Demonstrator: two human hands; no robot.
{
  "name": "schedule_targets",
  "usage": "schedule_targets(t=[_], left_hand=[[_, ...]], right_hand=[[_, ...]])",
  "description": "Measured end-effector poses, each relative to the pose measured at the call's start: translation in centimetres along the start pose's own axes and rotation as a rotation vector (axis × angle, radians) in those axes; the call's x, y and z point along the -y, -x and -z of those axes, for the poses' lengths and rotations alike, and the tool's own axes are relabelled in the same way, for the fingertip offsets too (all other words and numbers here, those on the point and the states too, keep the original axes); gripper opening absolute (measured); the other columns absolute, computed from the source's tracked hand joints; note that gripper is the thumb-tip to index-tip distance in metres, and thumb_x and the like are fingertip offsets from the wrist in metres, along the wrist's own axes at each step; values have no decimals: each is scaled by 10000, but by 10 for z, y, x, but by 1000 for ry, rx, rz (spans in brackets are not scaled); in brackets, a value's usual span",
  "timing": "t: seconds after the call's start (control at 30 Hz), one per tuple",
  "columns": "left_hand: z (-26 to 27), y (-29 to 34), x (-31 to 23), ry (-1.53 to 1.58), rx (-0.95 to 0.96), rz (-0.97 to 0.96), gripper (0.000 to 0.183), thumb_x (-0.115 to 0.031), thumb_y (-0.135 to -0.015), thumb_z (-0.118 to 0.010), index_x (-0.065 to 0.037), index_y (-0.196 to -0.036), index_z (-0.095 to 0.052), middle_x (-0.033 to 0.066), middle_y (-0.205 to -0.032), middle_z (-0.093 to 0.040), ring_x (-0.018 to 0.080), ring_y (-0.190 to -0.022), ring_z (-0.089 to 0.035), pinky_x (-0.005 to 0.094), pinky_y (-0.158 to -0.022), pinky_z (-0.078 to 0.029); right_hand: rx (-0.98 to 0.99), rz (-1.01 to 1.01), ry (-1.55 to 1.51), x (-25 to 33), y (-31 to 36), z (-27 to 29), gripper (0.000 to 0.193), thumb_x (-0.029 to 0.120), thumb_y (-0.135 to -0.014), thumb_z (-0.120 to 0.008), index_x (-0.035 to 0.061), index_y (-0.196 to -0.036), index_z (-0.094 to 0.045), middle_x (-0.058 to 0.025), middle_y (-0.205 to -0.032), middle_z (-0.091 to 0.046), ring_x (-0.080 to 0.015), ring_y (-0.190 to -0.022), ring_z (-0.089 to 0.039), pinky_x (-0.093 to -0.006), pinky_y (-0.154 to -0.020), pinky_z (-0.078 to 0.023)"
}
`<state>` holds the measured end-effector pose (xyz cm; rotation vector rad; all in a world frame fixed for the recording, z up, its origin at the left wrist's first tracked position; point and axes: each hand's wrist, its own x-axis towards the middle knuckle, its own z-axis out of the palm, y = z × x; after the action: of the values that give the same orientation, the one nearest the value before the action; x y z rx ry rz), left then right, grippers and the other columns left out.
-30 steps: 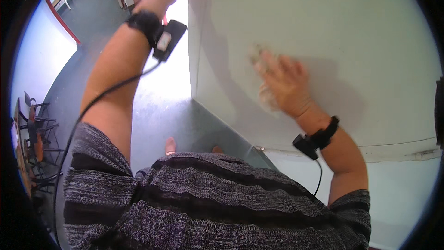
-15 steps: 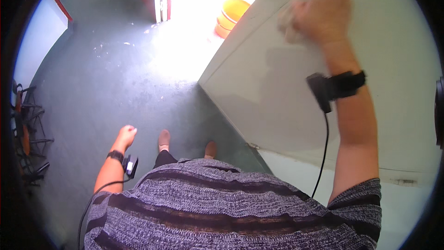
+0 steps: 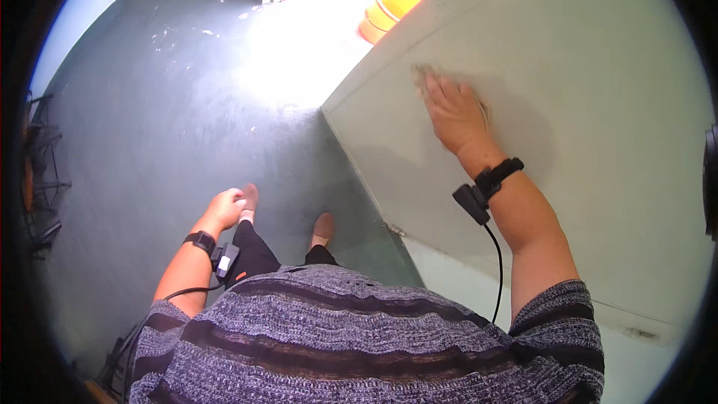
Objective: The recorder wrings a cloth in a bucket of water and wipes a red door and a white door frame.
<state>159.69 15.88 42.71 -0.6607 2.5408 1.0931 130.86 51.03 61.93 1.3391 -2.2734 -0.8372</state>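
Observation:
My right hand (image 3: pixel 456 116) lies over a pale, greyish cloth (image 3: pixel 421 75), pressing it against a whitish door panel (image 3: pixel 598 105). The cloth pokes out past the fingertips and beside the wrist side of the palm; the rest is hidden under the hand. Down at my left side, my left hand (image 3: pixel 226 208) hangs with its fingers curled together, above one of my shoes, and nothing shows in it. Each wrist wears a black strap with a small cabled device.
Orange buckets (image 3: pixel 393 4) stand beyond the door's edge in a brightly lit doorway. The floor (image 3: pixel 179 120) is dark grey-green. At the far left are dark folding-type legs of furniture (image 3: pixel 45 172) and a white panel (image 3: pixel 75 22). A hinge (image 3: pixel 395 230) sits on the door's edge.
My right hand has come down the door panel and to the left with the cloth. My left hand has shifted slightly right, and the view has moved a little.

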Motion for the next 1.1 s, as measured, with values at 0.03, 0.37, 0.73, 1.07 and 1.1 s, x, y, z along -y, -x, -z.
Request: schedule_targets(t=[0.03, 0.37, 0.73, 1.07, 1.1], left_hand=[[-3, 0, -16, 11, -2, 10, 299, -203, -790, -579, -5, -1014, -594, 197, -999, -619, 313, -939, -594, 377, -810, -471], [-1, 27, 13, -135, 89, 184, 319, -229, -793, -582, -31, -1043, -597, 201, -1028, -605, 331, -990, -569, 396, -853, -453], [-15, 95, 6, -108, 121, 279, 244, -164, -792, -589, -41, -1002, -603, 175, -981, -604, 327, -951, -572, 395, -834, -457], [10, 121, 31, -254, 122, 433, 270, -167, -797, -602, -59, -1044, -584, 190, -1021, -582, 355, -986, -548, 426, -855, -443], [13, 112, 33, -293, 170, 447, 282, -182, -799, -606, -67, -1055, -583, 187, -1037, -583, 361, -1003, -543, 430, -866, -440]], right_hand=[[-3, 14, 1, 0, 1, 0, 424, 124, -736, -569, 70, -1154, -524, -42, -1262, -398, -217, -1141, -358, -388, -853, -337], [-684, -202, 257, -164, -81, 145, 252, 249, -883, -482, 122, -1077, -582, -36, -928, -653, -217, -775, -623, -373, -715, -488], [10, -181, 110, -25, -92, -45, 453, 161, -823, -469, 105, -1272, -454, -47, -1303, -381, -142, -1202, -301, -380, -821, -347], [570, 112, -309, 11, 45, -97, 551, 153, -714, -611, 200, -1246, -475, -5, -1227, -475, -219, -1068, -457, -390, -850, -394], [378, 67, -337, -1, 63, -79, 516, 130, -712, -597, 202, -1213, -494, -15, -1188, -506, -235, -1012, -486, -386, -802, -419]])
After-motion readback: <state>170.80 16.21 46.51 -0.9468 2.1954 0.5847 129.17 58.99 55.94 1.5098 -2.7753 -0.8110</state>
